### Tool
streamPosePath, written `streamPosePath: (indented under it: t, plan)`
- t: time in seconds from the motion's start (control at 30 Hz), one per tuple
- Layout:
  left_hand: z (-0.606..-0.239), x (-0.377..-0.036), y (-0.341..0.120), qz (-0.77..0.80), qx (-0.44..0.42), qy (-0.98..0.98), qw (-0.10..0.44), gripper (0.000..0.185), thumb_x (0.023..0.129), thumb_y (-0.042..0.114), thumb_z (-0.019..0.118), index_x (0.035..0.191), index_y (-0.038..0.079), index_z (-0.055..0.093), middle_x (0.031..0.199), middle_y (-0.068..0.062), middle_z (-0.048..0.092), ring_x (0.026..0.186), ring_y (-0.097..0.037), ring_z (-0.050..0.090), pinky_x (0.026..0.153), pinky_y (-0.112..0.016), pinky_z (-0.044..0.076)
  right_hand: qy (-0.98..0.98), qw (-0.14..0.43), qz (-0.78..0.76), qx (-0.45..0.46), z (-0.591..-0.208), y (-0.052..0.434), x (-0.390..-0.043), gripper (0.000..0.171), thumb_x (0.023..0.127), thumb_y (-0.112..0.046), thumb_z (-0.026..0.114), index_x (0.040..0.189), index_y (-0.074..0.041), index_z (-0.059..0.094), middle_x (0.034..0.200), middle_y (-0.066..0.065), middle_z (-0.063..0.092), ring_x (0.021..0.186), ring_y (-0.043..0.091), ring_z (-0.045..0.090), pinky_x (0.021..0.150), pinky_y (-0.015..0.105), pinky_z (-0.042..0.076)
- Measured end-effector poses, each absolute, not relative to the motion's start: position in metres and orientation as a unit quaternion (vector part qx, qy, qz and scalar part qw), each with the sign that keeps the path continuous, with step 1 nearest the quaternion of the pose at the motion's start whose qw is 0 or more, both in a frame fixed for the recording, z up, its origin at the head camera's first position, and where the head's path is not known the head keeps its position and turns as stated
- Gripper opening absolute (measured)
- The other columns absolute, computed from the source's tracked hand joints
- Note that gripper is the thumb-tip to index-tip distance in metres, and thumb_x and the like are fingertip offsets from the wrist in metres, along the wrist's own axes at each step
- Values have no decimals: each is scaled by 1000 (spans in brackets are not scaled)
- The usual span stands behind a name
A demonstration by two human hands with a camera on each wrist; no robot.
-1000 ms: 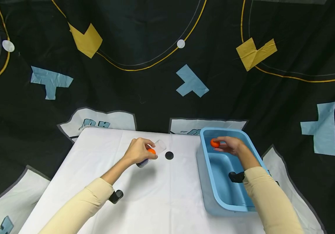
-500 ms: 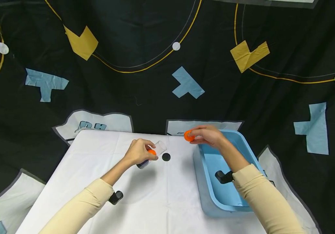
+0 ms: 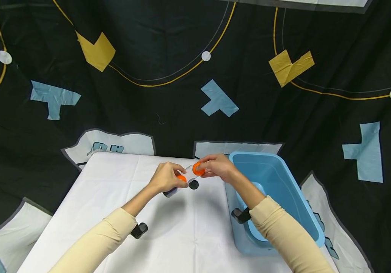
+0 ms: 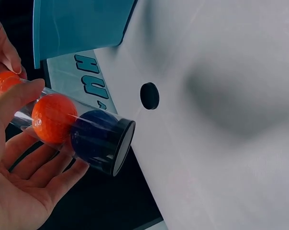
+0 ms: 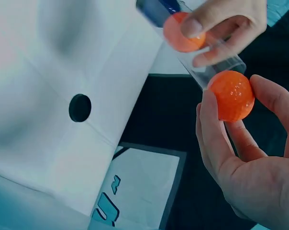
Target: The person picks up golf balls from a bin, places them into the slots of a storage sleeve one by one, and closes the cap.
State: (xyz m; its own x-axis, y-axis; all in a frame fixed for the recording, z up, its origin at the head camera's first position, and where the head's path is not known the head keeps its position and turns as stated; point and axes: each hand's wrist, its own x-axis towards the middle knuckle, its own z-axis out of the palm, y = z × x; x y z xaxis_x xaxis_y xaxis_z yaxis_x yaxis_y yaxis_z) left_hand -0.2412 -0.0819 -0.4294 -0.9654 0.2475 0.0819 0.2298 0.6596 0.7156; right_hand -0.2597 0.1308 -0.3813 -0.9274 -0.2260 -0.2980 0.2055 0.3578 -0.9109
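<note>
The right hand (image 5: 240, 158) holds an orange ball (image 5: 230, 96) in a fingertip grip, thumb and fingers curled round it, right at the open mouth of the clear tube (image 4: 82, 132). The left hand (image 4: 20, 182) wraps the tube and keeps it tilted, mouth toward 3 o'clock, so its contents stay seated: a second orange ball (image 4: 53, 117) and a dark blue ball (image 4: 94, 136) against the closed end. A black dot (image 3: 193, 184) marks the table (image 3: 181, 235) just below. The blue tub (image 3: 284, 197) stands at 3 o'clock.
</note>
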Motion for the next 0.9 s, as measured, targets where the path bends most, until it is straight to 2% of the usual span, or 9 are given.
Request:
streamPosePath:
  t: [0.47,0.67,0.9]
  plan:
    - [-432,-237,-86,383,130,914,2,38,66,26,93,99,12,79,83,-3,77,77,-15,69,66,-27,53,808,205,-552,-21,-387,118,-256,33,90,-11,74,120,1,70,113,18,74,95,29,75,91,43,58]
    - [-432,-235,-93,389,123,913,2,38,65,25,93,98,11,80,81,-3,77,72,-13,67,63,-27,52,814,202,-545,9,-392,121,-259,37,88,-17,77,121,-4,71,127,16,68,102,33,71,93,43,57]
    - [-435,-233,-109,392,104,914,-2,34,67,22,92,97,11,79,80,-3,76,70,-14,66,60,-27,52,833,149,-531,36,-407,127,-265,47,86,-22,80,127,-4,68,137,18,61,99,31,70,90,39,59]
